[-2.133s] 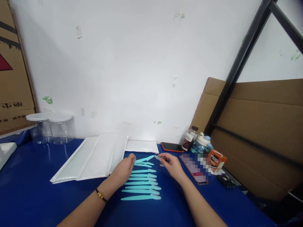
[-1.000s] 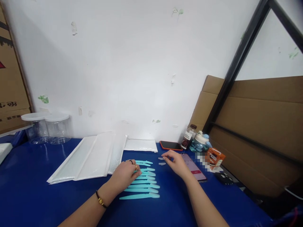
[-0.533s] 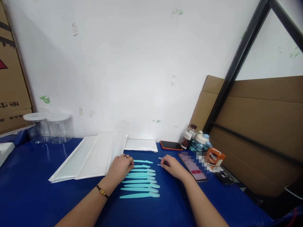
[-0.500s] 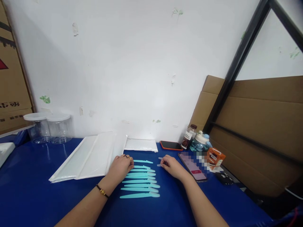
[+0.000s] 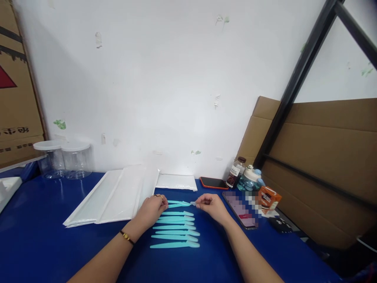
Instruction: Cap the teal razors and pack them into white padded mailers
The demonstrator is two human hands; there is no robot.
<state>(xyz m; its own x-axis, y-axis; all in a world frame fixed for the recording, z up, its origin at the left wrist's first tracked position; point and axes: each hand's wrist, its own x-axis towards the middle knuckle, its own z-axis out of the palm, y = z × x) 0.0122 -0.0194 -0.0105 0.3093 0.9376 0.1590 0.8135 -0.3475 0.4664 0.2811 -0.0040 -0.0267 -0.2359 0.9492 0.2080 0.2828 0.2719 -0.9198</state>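
Turquoise sticks (image 5: 173,227) with pale ends lie side by side on the blue table (image 5: 224,257), nearest the body. Past them, the left hand (image 5: 154,206) pinches another slim stick (image 5: 177,205) between thumb and fingers, and the right hand (image 5: 211,206) grips a small translucent cap (image 5: 193,203) at that stick's tip. White packets (image 5: 118,196) lie just left; farther back, an orange-edged phone (image 5: 214,183) rests near the white wall (image 5: 165,86).

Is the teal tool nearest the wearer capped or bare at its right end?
Capped. The nearest teal tool ends on the right in a pale, translucent cover.
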